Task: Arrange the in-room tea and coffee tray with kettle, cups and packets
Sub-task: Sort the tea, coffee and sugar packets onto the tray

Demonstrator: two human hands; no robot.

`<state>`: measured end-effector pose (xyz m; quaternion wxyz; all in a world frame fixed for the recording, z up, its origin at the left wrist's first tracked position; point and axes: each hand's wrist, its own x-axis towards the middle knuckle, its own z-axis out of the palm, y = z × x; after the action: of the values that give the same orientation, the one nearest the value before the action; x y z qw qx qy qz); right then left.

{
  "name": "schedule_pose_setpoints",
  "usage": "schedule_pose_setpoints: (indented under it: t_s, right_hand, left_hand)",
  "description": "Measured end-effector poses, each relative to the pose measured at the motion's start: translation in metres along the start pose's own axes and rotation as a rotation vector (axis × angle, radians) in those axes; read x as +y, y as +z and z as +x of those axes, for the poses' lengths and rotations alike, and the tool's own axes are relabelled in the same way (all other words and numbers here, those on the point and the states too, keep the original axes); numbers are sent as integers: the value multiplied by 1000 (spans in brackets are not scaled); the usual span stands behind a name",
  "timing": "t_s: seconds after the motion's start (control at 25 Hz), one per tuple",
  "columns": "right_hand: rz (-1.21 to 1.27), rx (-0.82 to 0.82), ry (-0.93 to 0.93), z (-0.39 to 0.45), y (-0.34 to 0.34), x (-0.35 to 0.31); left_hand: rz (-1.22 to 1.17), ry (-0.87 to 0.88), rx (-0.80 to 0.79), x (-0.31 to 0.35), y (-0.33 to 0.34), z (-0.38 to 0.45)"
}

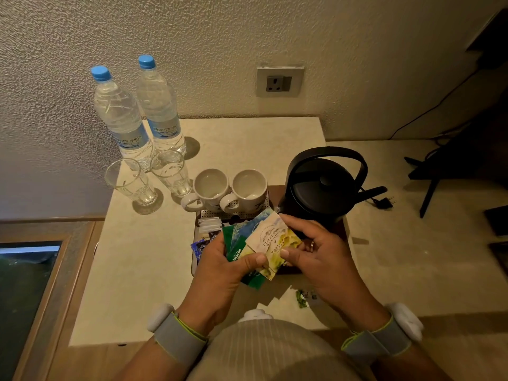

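A dark tray (277,192) sits on the pale counter with a black kettle (321,188) on its right side. Two white cups (210,188) (248,189) stand side by side at the tray's back left, handles toward me. Both hands hold a fanned stack of tea packets (264,240), green and cream-yellow, just above the tray's front. My left hand (222,266) grips the stack from the left, thumb on top. My right hand (313,248) pinches the cream top packet from the right. White sachets (210,225) and a blue packet (198,249) lie in the tray's left part.
Two water bottles (121,114) (160,105) with blue caps and two empty glasses (133,182) (171,173) stand at the counter's back left. A wall socket (279,83) is above the counter. The kettle's plug (383,202) lies to the right. A small green wrapper (302,297) lies near the front edge.
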<state>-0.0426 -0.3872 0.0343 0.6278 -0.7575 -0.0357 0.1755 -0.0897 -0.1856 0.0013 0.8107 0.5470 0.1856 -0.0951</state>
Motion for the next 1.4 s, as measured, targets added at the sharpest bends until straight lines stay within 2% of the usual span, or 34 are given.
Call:
schedule_pose_setpoints:
  t_s: [0.16, 0.24, 0.4, 0.48, 0.6, 0.8, 0.88, 0.96, 1.04, 1.2, 1.4]
  right_hand:
    - [40, -105, 41, 8, -3, 0]
    - [176, -48, 83, 12, -1, 1]
    - [374, 180, 131, 12, -3, 5]
    - [446, 179, 137, 8, -5, 4]
    - [371, 153, 153, 3, 1, 5]
    - [417, 78, 269, 0, 21, 0]
    - [243, 141, 211, -4, 20, -5]
    - [58, 207, 75, -7, 12, -12]
    - [-4, 165, 6, -9, 2, -20]
    - [-133, 47, 104, -10, 3, -21]
    - [142, 167, 202, -6, 11, -6]
  left_hand:
    - [-169, -40, -52, -5, 5, 0]
    - [-225, -12, -58, -5, 6, 2]
    - [-243, 17, 67, -1, 0, 9]
    - [-241, 18, 89, -1, -3, 11]
    - [-238, 46, 89, 2, -4, 11]
    - [-218, 65, 77, 8, 3, 12]
    - [-205, 47, 90, 13, 2, 14]
    - [-199, 20, 93, 15, -3, 16]
    - [-205, -17, 86, 15, -5, 17]
    - [-249, -75, 33, 10, -2, 16]
    - [-285, -108, 34, 13, -1, 16]
